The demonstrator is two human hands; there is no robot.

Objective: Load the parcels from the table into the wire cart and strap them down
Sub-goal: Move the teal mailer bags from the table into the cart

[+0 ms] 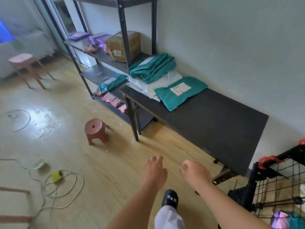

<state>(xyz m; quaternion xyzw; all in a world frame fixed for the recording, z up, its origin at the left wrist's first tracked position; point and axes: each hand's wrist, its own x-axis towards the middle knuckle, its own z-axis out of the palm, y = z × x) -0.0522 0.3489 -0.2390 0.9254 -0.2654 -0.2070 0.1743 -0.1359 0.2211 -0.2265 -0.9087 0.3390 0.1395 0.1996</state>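
Centrally, low in the frame, the left hand (pixel 154 169) and the right hand (pixel 193 173) are held out over the floor (pixel 99 162), both empty, the left with fingers loosely spread and the right with fingers loosely curled. Teal and white parcels (pixel 153 68) are piled at the far end of the dark table (pixel 214 126) in the upper middle, with a labelled teal parcel (pixel 171 98) lying nearest. The wire cart (pixel 279 177) is seen at the lower right edge, just beside the table's near end, with a purple package (pixel 280 218) inside.
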